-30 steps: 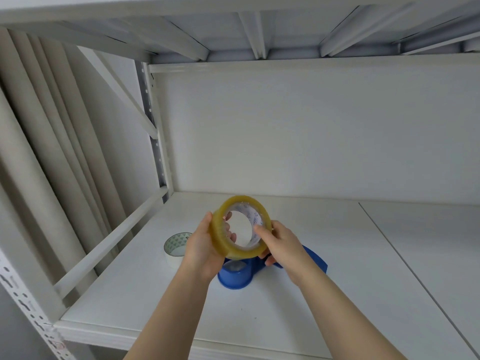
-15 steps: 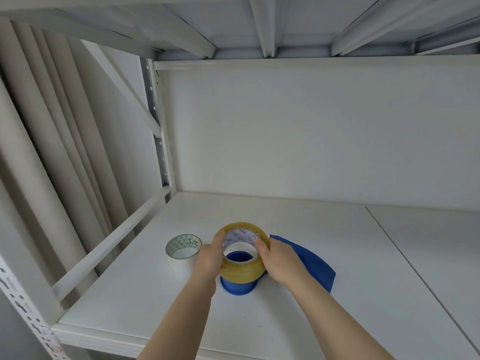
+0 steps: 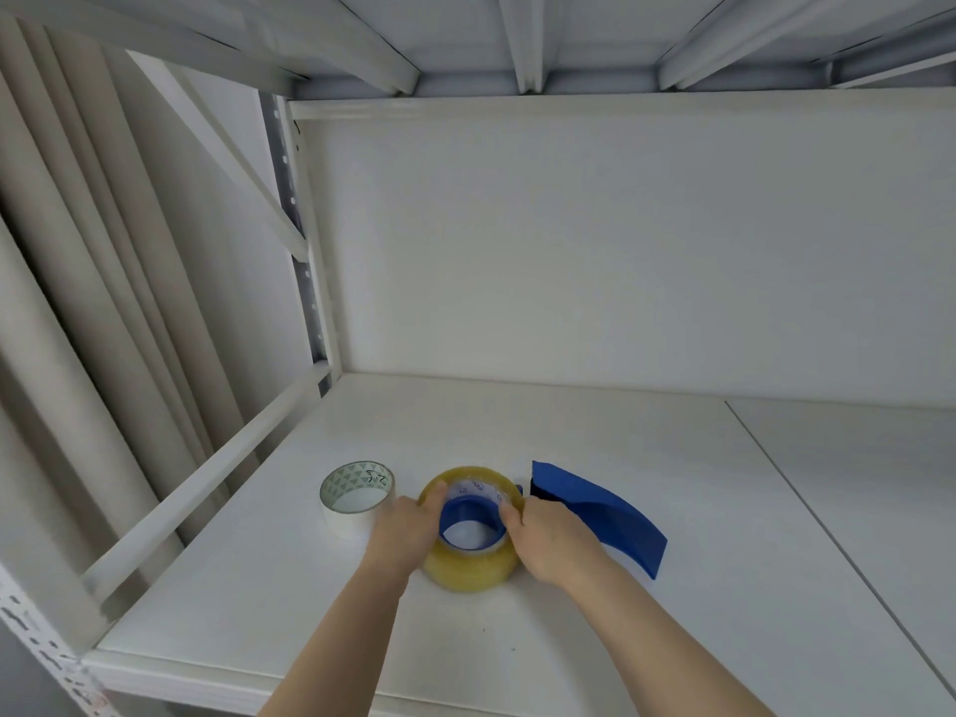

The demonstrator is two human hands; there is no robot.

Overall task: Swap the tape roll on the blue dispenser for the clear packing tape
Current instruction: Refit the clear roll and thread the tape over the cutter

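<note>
I see the clear packing tape [image 3: 469,566] sitting around the blue dispenser [image 3: 600,514] hub, on the white shelf [image 3: 569,639]. My left hand [image 3: 403,530] clasps the roll at its 9 o'clock side, my right hand [image 3: 548,540] at 3 o'clock. The white tape roll [image 3: 357,496] stands at 9 o'clock, just beside my left hand.
</note>
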